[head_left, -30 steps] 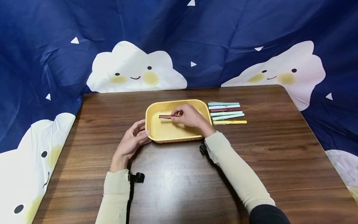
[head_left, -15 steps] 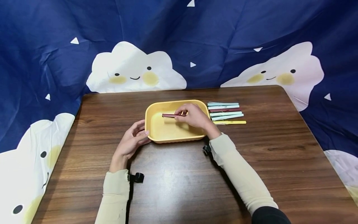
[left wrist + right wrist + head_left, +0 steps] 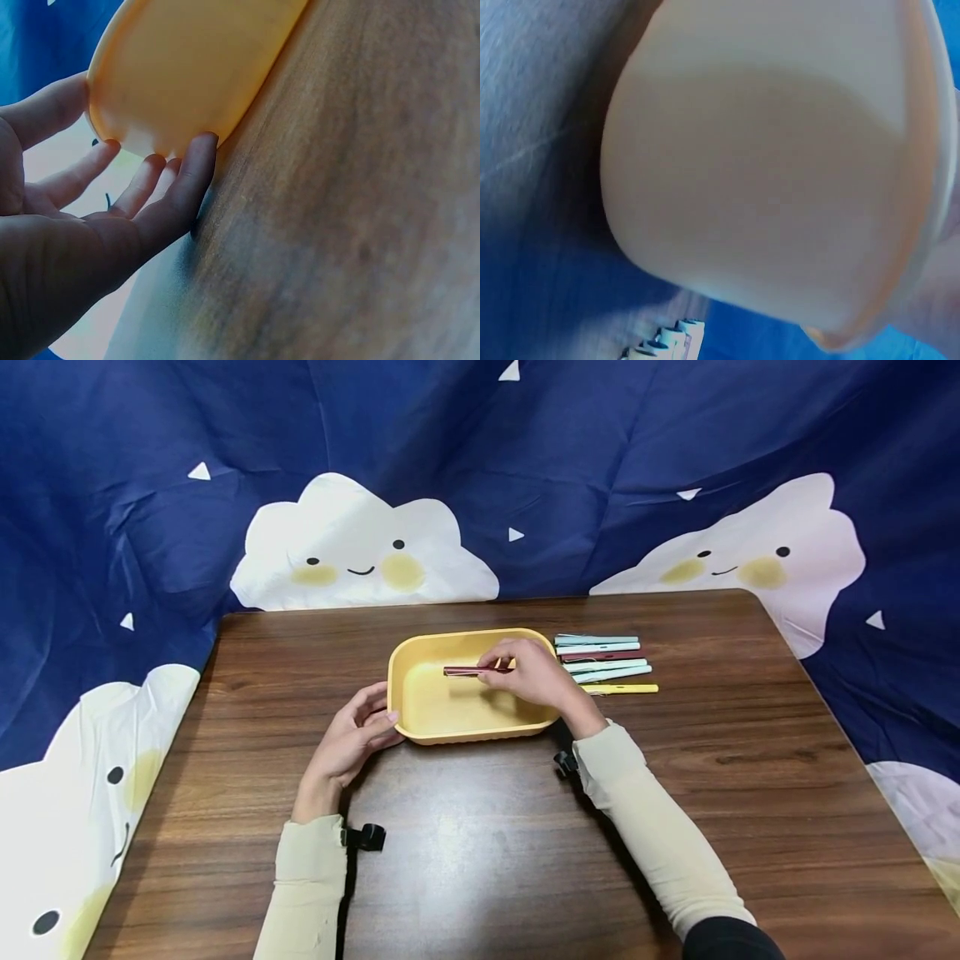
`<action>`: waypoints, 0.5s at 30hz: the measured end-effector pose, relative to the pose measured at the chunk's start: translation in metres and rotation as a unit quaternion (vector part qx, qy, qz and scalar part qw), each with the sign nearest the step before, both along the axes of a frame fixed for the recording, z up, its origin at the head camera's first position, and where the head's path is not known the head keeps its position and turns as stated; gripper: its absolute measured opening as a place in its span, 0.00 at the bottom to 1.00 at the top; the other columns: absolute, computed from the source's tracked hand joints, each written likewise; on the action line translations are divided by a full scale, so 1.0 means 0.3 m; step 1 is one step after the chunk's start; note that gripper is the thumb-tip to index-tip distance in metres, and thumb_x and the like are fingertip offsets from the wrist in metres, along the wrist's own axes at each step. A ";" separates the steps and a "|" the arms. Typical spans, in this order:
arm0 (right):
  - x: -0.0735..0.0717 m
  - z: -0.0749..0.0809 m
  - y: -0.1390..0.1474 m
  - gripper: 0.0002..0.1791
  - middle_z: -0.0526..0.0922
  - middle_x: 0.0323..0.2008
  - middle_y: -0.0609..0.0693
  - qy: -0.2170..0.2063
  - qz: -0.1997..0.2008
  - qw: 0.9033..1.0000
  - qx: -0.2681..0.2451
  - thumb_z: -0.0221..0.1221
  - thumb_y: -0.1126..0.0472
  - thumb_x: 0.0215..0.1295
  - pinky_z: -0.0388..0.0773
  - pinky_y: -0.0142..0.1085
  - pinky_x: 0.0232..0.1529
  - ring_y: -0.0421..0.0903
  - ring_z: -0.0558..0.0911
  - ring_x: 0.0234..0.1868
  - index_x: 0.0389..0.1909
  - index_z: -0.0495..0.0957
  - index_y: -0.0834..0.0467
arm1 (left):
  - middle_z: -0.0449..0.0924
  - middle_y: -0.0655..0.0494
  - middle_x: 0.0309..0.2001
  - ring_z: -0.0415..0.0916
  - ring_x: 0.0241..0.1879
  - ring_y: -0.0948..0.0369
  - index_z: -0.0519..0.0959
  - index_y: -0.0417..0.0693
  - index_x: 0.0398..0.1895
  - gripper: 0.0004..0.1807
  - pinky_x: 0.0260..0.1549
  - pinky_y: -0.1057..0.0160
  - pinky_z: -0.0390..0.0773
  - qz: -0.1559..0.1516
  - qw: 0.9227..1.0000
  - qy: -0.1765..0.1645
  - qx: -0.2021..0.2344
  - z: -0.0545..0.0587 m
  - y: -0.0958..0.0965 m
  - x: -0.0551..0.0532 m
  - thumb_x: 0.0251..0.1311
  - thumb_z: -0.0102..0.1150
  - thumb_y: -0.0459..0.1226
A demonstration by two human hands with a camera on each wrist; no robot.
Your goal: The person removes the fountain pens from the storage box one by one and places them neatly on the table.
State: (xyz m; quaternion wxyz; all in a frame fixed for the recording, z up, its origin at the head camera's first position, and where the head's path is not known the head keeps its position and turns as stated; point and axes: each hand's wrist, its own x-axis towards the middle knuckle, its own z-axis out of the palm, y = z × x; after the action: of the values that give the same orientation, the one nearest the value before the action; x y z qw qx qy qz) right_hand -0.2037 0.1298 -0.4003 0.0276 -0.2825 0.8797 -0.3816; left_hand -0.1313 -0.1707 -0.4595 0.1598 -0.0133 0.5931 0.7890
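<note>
A dark red pen (image 3: 461, 672) lies sideways above the floor of a yellow tray (image 3: 450, 728) in the head view. My right hand (image 3: 528, 672) pinches that pen near its right end, reaching over the tray's front right part. At the tray's left end, my left hand (image 3: 352, 737) holds the wall, thumb at the rim. The left wrist view shows its fingertips (image 3: 201, 142) against the outer side. In the right wrist view the tray's outer wall (image 3: 757, 180) hides the pen and most of the right hand (image 3: 934, 292).
Several pens lie in a column right of the tray: pale blue ones (image 3: 611, 674), another dark red pen (image 3: 603, 656) and a yellow pen (image 3: 630, 688) nearest me. All rest on the brown wooden table (image 3: 712, 793). A blue curtain with clouds (image 3: 555, 460) hangs behind.
My right hand has moved to the right inside the tray, carrying the dark red pen with it. The left hand and the tray have stayed in place.
</note>
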 end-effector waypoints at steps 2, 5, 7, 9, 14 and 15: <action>0.001 0.003 0.008 0.05 0.86 0.32 0.46 0.005 -0.003 1.000 -0.003 0.70 0.62 0.63 0.75 0.37 0.38 0.44 0.80 0.36 0.38 0.89 0.58 | 0.66 0.42 0.61 0.79 0.49 0.58 0.58 0.39 0.75 0.33 0.46 0.55 0.84 0.001 1.000 -0.001 0.002 0.000 0.000 0.001 0.69 0.54 0.23; 0.004 0.009 0.020 0.05 0.86 0.33 0.46 0.011 -0.006 1.000 -0.006 0.70 0.62 0.62 0.75 0.37 0.39 0.44 0.80 0.36 0.38 0.89 0.58 | 0.66 0.42 0.61 0.79 0.49 0.59 0.58 0.39 0.75 0.32 0.46 0.55 0.84 0.001 1.000 -0.001 0.004 0.000 -0.002 0.001 0.69 0.54 0.23; 0.006 0.012 0.028 0.06 0.87 0.34 0.47 0.014 -0.008 1.000 -0.007 0.70 0.62 0.62 0.75 0.38 0.39 0.45 0.80 0.36 0.38 0.89 0.58 | 0.66 0.42 0.61 0.79 0.49 0.58 0.59 0.38 0.75 0.32 0.46 0.55 0.84 0.002 1.000 0.001 0.005 0.000 -0.002 0.001 0.69 0.54 0.23; 0.007 0.013 0.036 0.06 0.87 0.34 0.47 0.017 -0.012 1.000 -0.005 0.70 0.62 0.62 0.75 0.38 0.39 0.45 0.80 0.36 0.38 0.89 0.58 | 0.66 0.42 0.61 0.79 0.49 0.58 0.59 0.38 0.74 0.32 0.46 0.55 0.84 0.002 1.000 0.003 0.004 0.001 -0.002 0.002 0.69 0.54 0.23; 0.009 0.009 0.060 0.06 0.87 0.34 0.48 0.019 -0.020 1.000 -0.006 0.70 0.61 0.62 0.75 0.38 0.36 0.45 0.80 0.36 0.39 0.89 0.58 | 0.66 0.42 0.61 0.79 0.49 0.58 0.59 0.39 0.75 0.32 0.46 0.55 0.84 -0.001 1.000 0.003 0.002 0.001 -0.003 0.002 0.69 0.54 0.23; 0.009 0.008 0.064 0.06 0.87 0.35 0.48 0.018 -0.020 1.000 -0.006 0.71 0.61 0.62 0.74 0.38 0.36 0.45 0.81 0.36 0.38 0.89 0.59 | 0.66 0.42 0.61 0.79 0.49 0.58 0.59 0.39 0.75 0.32 0.46 0.56 0.84 -0.001 1.000 0.002 0.002 0.001 -0.003 0.002 0.69 0.54 0.23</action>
State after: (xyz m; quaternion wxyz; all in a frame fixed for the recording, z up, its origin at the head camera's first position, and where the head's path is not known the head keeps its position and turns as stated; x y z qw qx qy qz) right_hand -0.2011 0.1490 -0.3978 0.0024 -0.2715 0.8833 -0.3822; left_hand -0.1308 -0.1717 -0.4593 0.1594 -0.0102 0.5917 0.7901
